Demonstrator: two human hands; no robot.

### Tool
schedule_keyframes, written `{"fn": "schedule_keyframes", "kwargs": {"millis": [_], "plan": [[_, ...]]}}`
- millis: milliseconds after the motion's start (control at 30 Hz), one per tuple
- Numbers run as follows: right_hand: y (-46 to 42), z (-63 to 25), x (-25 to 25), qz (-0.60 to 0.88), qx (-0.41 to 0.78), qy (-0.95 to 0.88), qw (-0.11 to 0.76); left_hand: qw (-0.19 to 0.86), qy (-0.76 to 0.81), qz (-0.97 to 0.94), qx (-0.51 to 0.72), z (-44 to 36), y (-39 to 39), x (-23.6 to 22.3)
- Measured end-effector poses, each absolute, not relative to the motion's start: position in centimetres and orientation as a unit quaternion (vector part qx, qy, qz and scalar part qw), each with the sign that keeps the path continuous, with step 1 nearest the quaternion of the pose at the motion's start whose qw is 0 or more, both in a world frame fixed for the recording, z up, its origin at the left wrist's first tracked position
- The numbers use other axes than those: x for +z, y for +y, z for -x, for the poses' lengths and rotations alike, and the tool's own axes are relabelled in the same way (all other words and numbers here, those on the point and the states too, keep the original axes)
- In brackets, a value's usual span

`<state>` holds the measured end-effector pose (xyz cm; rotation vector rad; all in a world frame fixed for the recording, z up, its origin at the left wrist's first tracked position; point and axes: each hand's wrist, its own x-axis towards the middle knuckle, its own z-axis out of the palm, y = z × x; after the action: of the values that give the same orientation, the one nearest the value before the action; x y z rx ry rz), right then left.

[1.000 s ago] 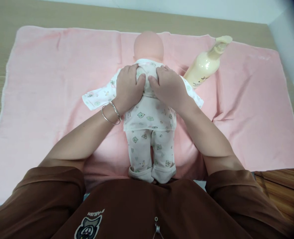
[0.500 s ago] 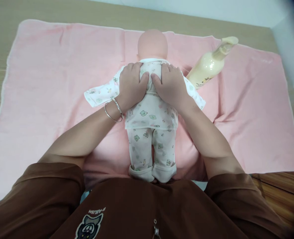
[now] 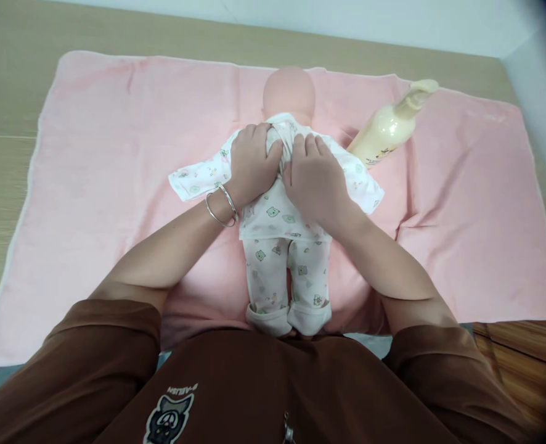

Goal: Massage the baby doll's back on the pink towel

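A baby doll [image 3: 289,92] lies face down, its feet toward me. It wears a white printed shirt [image 3: 282,213] and matching trousers [image 3: 266,271] with turned-up cuffs. My left hand [image 3: 253,159], below a silver bracelet, lies over the left side of the doll's upper back, fingers toward the shoulder and thumb apart. Flat on the right side of the back rests my right hand [image 3: 317,179], its fingers stretched toward the collar. Between the two hands the shirt is bunched into folds. Both palms are hidden against the cloth.
Beneath the doll a pink blanket [image 3: 111,148] covers much of the table [image 3: 5,92]. A pale yellow pump bottle [image 3: 384,132] lies tilted beside the doll's right-hand sleeve. A white wall [image 3: 347,24] stands behind. Wooden flooring [image 3: 522,351] shows at lower right.
My right hand has shifted down and inward across the doll's back, its thumb now tucked from sight. The shirt has wrinkled between my hands and its collar has ridden up. The view has shifted slightly.
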<state>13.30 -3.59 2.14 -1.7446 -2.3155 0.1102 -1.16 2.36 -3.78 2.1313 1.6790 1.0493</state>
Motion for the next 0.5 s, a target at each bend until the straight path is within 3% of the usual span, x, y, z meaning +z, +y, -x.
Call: {"fn": "schedule_keyframes", "kwargs": {"millis": [300, 500], "plan": [[0.8, -15.7, 1.6, 0.611, 0.103, -0.773, 0.135, 0.072, 0.541, -0.78, 0.305, 0.6, 0.3, -1.3], [-1.3, -15.4, 1.6, 0.589, 0.065, -0.797, 0.12, 0.075, 0.529, -0.798, 0.28, 0.3, -0.9, -0.1]]}}
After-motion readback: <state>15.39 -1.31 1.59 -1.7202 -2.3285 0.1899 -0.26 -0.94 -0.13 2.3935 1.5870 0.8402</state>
